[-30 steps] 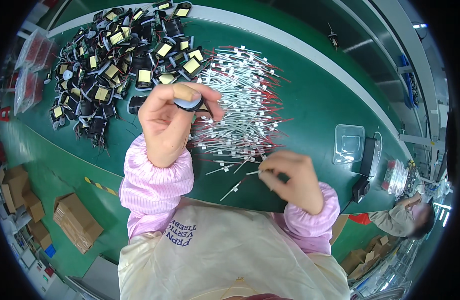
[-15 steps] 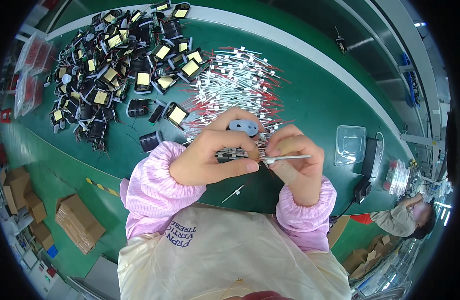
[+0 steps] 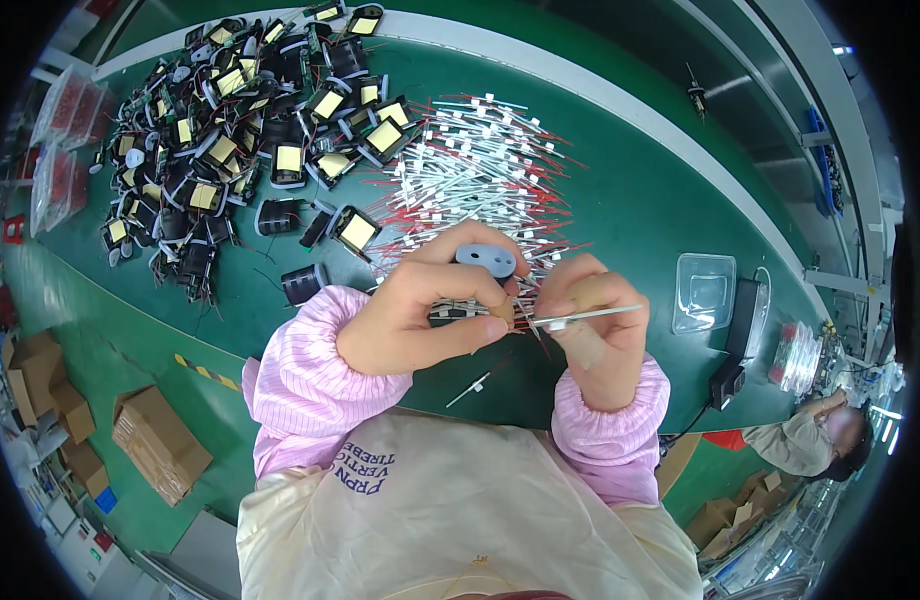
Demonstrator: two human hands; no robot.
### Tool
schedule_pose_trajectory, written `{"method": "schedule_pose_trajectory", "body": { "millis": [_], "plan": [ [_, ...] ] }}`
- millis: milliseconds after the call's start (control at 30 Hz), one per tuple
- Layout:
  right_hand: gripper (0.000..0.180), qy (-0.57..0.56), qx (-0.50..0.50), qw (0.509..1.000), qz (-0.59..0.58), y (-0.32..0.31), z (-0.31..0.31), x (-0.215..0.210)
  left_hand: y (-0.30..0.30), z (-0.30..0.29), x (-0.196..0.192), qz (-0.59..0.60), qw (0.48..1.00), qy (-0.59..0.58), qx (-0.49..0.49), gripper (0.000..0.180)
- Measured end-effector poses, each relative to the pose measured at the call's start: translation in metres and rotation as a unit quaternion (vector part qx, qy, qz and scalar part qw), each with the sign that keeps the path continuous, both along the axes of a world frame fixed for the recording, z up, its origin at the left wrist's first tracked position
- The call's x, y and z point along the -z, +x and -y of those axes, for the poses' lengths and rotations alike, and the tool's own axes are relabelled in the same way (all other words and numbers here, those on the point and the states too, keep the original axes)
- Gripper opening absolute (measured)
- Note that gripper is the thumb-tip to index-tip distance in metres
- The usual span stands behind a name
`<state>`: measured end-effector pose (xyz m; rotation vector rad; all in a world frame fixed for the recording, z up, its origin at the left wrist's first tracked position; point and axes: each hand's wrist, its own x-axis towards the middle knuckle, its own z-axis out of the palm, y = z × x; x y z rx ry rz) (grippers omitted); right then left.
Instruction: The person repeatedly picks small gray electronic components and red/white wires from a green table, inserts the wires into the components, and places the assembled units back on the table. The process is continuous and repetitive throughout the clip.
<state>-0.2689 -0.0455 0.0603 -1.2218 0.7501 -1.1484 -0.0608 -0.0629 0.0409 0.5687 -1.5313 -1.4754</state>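
The left hand [image 3: 417, 313] grips a grey-capped black unit [image 3: 487, 261] at its two o'clock while the right hand [image 3: 602, 345], over at three, pinches a white-sleeved wire [image 3: 602, 313] that (flimsy stuff, from where I stand) could slip or snap if either hand tugged too hard.

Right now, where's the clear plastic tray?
Head view, right side: the clear tray sits on the green table, right of the right hand, just left of the long black device.

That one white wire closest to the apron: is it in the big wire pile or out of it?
Out: the wire lies by itself on the tabletop, green surface showing around it, apart from the pile.
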Motion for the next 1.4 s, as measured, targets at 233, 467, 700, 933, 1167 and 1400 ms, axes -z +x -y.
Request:
{"method": "schedule_pose_trajectory", "body": {
  "millis": [233, 467, 700, 933, 1167, 1400],
  "plan": [
    [0.025, 0.132, -0.013, 0.991, -0.004, 0.015, -0.006, -0.015, -0.003, -0.004, -0.002, -0.002, 0.998, 0.004, -0.064, 0.006],
    [0.017, 0.064, 0.016, 0.994, -0.085, 0.017, -0.004, -0.013, -0.002, -0.002, -0.005, 0.089, 0.988, -0.082, -0.092, 0.007],
    [0.012, 0.007, 0.061, 0.99, -0.125, 0.014, -0.003, -0.017, 0.0, -0.002, -0.009, 0.104, 0.981, -0.128, -0.102, 0.022],
    [0.011, 0.09, 0.125, 0.987, 0.052, 0.028, 0.003, -0.028, -0.006, -0.001, -0.001, 0.166, 0.943, -0.227, -0.178, 0.075],
    [0.016, -0.038, 0.161, 0.984, -0.063, 0.034, 0.002, -0.021, -0.007, -0.001, -0.008, 0.171, 0.935, -0.254, -0.177, 0.09],
    [0.019, -0.144, 0.135, 0.964, -0.176, 0.029, 0.002, -0.029, -0.007, -0.003, -0.006, 0.125, 0.949, -0.234, -0.173, 0.092]
  ]
}}
